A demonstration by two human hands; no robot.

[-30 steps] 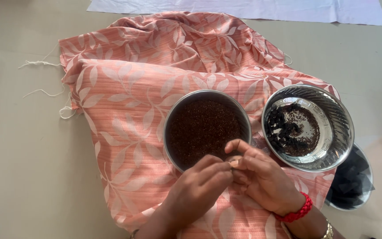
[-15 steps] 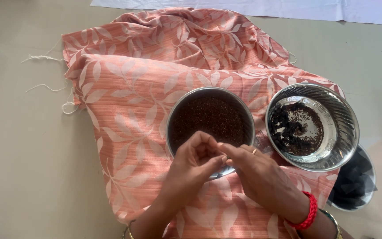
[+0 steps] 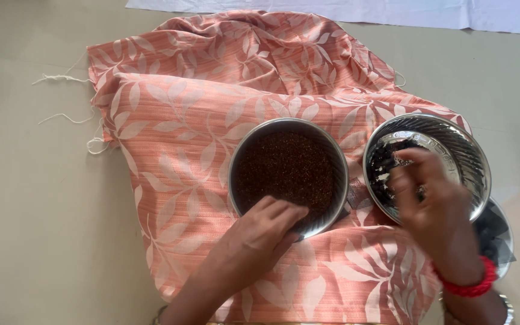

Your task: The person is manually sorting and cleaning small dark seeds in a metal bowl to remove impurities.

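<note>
Left hand [image 3: 260,232]: rested on the near rim of the seed bowl [image 3: 288,174], fingers curled loosely, nothing visibly held.
Right hand [image 3: 431,201]: hovered over the right bowl [image 3: 452,147], fingers bunched downward; blurred, so any pinch could not be told.
Seed bowl: steel, full of dark brown seeds, mid-cloth.
Right bowl: steel, dark bits inside, just beside the seed bowl.
Cloth [image 3: 176,138]: peach, leaf-patterned, under both bowls.
Wrist: red bangle [image 3: 467,283].

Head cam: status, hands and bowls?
Left hand on near rim of seed bowl, fingers curled. Right hand blurred over ribbed steel bowl; grip unclear. Both bowls on peach leaf-print cloth.
</note>
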